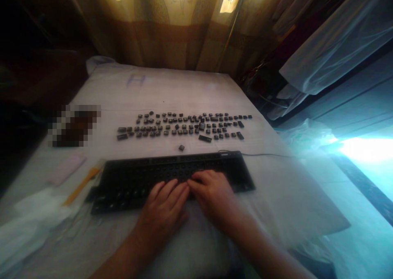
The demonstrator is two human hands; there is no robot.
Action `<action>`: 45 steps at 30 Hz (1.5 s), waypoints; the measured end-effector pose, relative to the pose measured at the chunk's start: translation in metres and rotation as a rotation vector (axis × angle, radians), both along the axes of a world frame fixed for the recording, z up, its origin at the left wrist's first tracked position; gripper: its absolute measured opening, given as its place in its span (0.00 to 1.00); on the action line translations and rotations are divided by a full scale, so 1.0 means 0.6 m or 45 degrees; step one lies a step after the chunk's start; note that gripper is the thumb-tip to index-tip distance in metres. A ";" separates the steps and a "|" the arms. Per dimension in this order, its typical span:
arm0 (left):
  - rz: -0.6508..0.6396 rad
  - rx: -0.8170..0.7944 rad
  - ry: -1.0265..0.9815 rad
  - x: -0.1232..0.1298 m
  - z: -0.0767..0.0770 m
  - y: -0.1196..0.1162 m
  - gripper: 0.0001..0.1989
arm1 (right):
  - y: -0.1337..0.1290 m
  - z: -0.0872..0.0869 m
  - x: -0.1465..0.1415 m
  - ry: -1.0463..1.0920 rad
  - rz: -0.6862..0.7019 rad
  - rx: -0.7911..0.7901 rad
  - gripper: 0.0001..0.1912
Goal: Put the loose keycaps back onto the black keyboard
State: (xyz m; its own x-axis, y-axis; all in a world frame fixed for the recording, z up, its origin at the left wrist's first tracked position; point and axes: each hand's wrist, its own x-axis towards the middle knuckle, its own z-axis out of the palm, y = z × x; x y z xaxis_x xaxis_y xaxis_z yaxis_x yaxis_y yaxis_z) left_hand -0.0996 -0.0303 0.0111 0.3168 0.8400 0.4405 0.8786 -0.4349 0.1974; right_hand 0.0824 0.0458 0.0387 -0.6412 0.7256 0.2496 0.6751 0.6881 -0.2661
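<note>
Faint H-like mark (136, 80) on white cover (190, 92); legends on loose keycaps (202, 126) unreadable.

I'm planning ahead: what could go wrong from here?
The loose keycaps lie in uneven rows beyond the keyboard; a bump could mix them up. One lone keycap sits near the keyboard's far edge and might get knocked away. The cable trails to the right, so a snag could shift the keyboard under the left hand and right hand.
</note>
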 end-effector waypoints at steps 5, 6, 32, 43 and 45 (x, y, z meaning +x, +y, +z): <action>-0.001 0.030 -0.022 0.003 0.000 0.002 0.18 | -0.025 -0.018 0.004 0.004 0.002 0.151 0.13; -0.005 0.037 -0.027 0.003 -0.001 0.002 0.18 | -0.028 -0.022 0.004 0.006 -0.004 0.171 0.14; -0.005 0.046 -0.022 0.001 0.000 0.002 0.17 | -0.049 -0.033 0.008 0.152 -0.061 0.122 0.16; 0.015 0.030 -0.039 -0.002 0.004 0.000 0.16 | -0.045 -0.039 0.007 0.168 -0.044 0.179 0.15; 0.012 0.033 -0.015 0.000 0.002 0.001 0.16 | -0.044 -0.041 0.006 0.170 -0.042 0.206 0.14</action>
